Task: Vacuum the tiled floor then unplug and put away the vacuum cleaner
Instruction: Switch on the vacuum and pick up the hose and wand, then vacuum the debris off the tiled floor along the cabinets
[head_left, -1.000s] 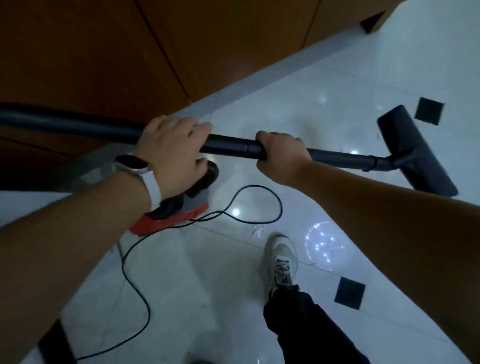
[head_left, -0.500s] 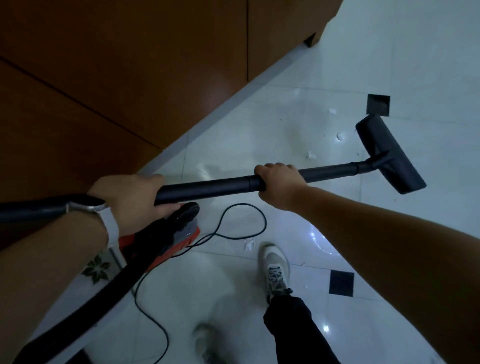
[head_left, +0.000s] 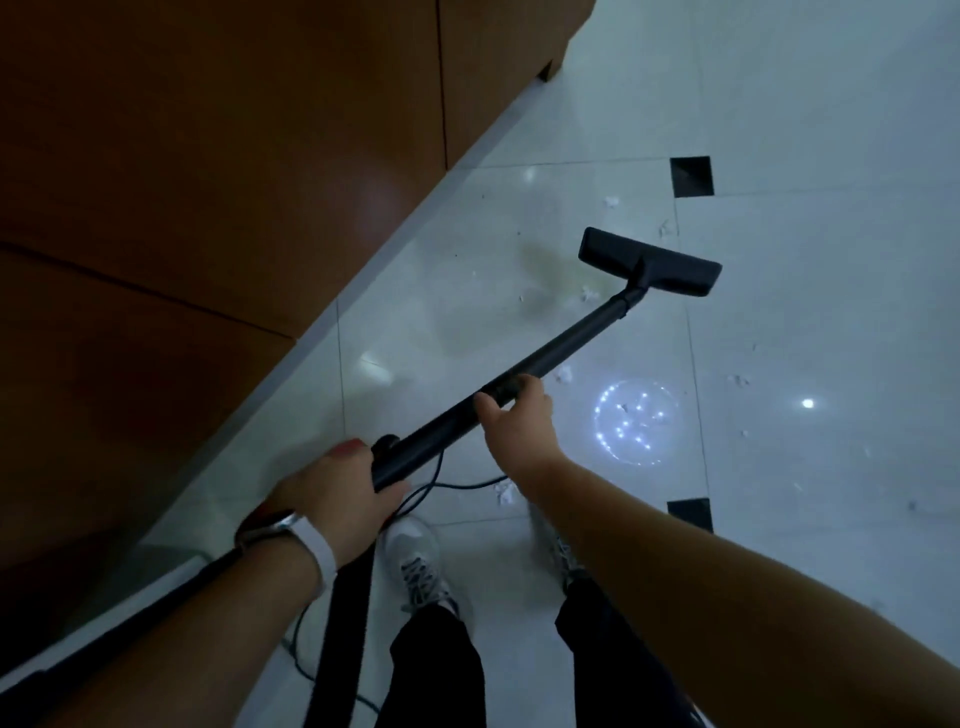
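A black vacuum wand (head_left: 571, 345) runs from my hands up to the right, ending in a flat black floor head (head_left: 649, 262) resting on the white tiled floor (head_left: 805, 312). My left hand (head_left: 337, 493) grips the wand's lower end, where the black hose (head_left: 343, 623) drops away. My right hand (head_left: 519, 415) wraps the wand's middle. Small white paper scraps (head_left: 589, 293) lie around the head. The power cord (head_left: 447, 486) loops on the floor under my hands. The vacuum's body is hidden behind my left arm.
A brown wooden cabinet wall (head_left: 234, 182) fills the left side, its base running diagonally beside the wand. Black square tile insets (head_left: 691, 175) dot the floor. My two feet in pale shoes (head_left: 415, 561) stand just below the cord. More scraps (head_left: 504, 491) lie near my feet.
The wand has swung from pointing right to pointing up-right, and the floor head now sits closer to the cabinet. My view has turned; the red vacuum body has dropped out of sight.
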